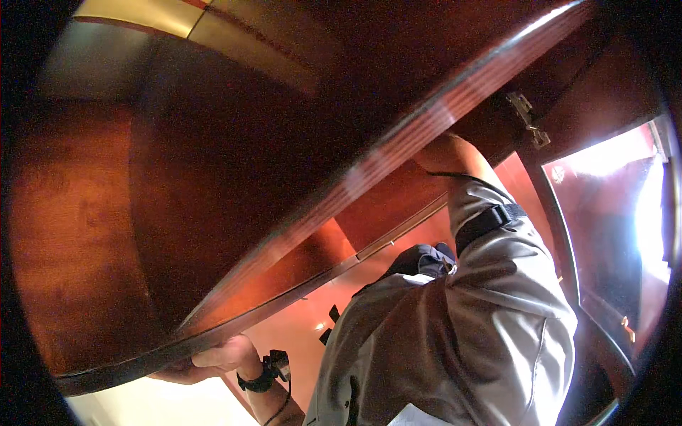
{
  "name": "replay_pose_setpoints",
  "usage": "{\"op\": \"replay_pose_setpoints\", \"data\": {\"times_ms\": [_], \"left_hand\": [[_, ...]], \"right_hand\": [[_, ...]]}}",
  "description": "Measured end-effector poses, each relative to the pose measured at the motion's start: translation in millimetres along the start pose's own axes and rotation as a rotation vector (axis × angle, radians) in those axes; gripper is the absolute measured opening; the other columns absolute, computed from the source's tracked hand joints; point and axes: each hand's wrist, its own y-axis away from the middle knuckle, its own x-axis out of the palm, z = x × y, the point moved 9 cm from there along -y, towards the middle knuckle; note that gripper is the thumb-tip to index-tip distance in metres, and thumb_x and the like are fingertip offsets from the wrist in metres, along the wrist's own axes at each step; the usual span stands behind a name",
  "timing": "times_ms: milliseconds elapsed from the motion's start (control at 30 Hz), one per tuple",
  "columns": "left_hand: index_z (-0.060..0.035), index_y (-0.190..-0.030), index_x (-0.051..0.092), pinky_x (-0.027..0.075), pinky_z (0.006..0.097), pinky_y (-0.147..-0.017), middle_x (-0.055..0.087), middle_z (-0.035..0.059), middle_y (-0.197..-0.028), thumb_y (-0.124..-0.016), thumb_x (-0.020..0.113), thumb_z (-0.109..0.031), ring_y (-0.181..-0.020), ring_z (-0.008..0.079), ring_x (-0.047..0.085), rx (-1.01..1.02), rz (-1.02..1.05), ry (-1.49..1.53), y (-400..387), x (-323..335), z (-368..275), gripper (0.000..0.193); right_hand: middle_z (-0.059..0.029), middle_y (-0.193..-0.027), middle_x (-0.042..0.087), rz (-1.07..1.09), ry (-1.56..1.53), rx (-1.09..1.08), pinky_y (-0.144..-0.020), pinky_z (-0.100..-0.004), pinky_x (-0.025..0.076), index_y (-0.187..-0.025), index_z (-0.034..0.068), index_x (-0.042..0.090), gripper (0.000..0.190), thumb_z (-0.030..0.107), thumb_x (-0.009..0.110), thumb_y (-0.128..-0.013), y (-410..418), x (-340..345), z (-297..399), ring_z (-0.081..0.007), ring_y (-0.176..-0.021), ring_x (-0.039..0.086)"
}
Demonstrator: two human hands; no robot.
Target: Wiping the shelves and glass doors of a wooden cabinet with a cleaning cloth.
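A dark reddish-brown wooden cabinet surrounds the view, and a panel with a striped, glossy edge (pixel 373 165) slants across it. At the lower left my left hand (pixel 226 354) is curled against the dark bottom edge (pixel 120 370) of the cabinet; some of its fingers are out of sight. A black band with a small device (pixel 277 365) sits on that wrist. My right hand (pixel 439 152) reaches up behind the slanting panel. Its fingers are hidden, so I cannot tell whether it holds anything.
A metal cabinet hinge (pixel 527 120) is fixed to the dark wood at upper right. Beyond it stands a glossy reddish door (pixel 602 213) with bright reflections. A thin wooden rail (pixel 391 234) runs below the panel. Pinkish floor (pixel 298 330) shows beneath.
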Motion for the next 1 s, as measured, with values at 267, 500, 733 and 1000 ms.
{"op": "replay_pose_setpoints", "data": {"times_ms": [267, 500, 733, 1000], "left_hand": [[0.0128, -0.148, 0.021, 0.029, 0.057, -0.115, 0.025, 0.0335, -0.153, -0.096, 0.033, -0.034, -0.14, 0.0461, 0.031, 0.002, 0.011, -0.083, 8.0, -11.4, 20.8, 0.071], [0.0156, -0.147, 0.021, 0.025, 0.0527, -0.117, 0.021, 0.0343, -0.154, -0.103, 0.032, -0.034, -0.142, 0.0462, 0.027, 0.176, 0.049, -0.339, 16.0, -15.7, 10.5, 0.068], [0.0134, -0.149, 0.016, 0.022, 0.0599, -0.116, 0.02, 0.0358, -0.153, -0.104, 0.032, -0.039, -0.143, 0.0481, 0.024, 0.26, 0.089, -0.229, 5.8, 1.4, -13.7, 0.071], [0.0138, -0.147, 0.021, 0.032, 0.0494, -0.114, 0.021, 0.0333, -0.154, -0.101, 0.048, -0.022, -0.139, 0.043, 0.032, 0.187, 0.055, -0.034, -5.7, 3.7, -6.9, 0.064]], "right_hand": [[-0.0163, -0.118, 0.067, -0.059, 0.019, 0.145, -0.09, -0.0408, 0.055, -0.118, 0.004, 0.063, 0.035, 0.029, 0.054, -0.096, 16.3, -29.8, -49.3, -0.033, -0.104, 0.067], [-0.0163, -0.118, 0.067, -0.078, 0.046, 0.179, -0.089, -0.041, 0.055, -0.118, 0.004, 0.063, 0.034, 0.027, 0.053, -0.096, 34.8, -55.9, -67.3, -0.0334, -0.104, 0.067], [-0.0162, -0.117, 0.067, -0.1, 0.076, 0.216, -0.088, -0.0412, 0.055, -0.118, 0.004, 0.063, 0.033, 0.026, 0.053, -0.096, 55.7, -79.4, -81.1, -0.0337, -0.103, 0.068], [-0.0162, -0.117, 0.068, -0.172, 0.243, 0.131, -0.087, -0.0415, 0.056, -0.118, 0.004, 0.063, 0.032, 0.025, 0.052, -0.096, 75.1, -89.1, -75.1, -0.0341, -0.102, 0.068]]}}
